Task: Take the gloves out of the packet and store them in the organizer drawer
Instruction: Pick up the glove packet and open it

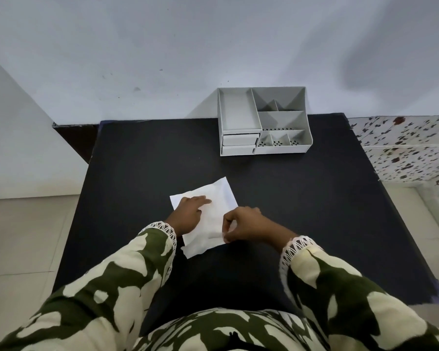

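A white paper packet (213, 214) lies flat near the middle of the black tabletop (137, 160), turned at an angle so one corner points away from the person. The left hand (188, 214) rests palm down on the packet's left part, its fingers (203, 200) spread and released, pressing the paper rather than gripping it. The right hand (246, 226) sits at the packet's near right edge with its fingers (227, 224) curled and clenched on that edge, thumb and forefinger pinching the paper; a thin pale strip shows between the fingertips, perhaps a peeled flap, though the view is too soft to be sure. No gloves can be seen outside the packet.

Both arms wear sleeves (127, 274) printed in green and cream, with white lace trim at the cuffs.

At the far edge of the tabletop, against the pale wall (162, 46), stands a grey desk organizer (264, 120), well apart from the packet. Its left part holds a long open tray on top and two drawers (240, 144) stacked beneath it, both pushed in. Its right part is split into several open compartments, the nearest row showing dotted holes in the floor.

To the right of the tabletop a surface covered in a floral-patterned sheet (411, 148) is visible. Pale floor tiles (23, 236) show on the left.
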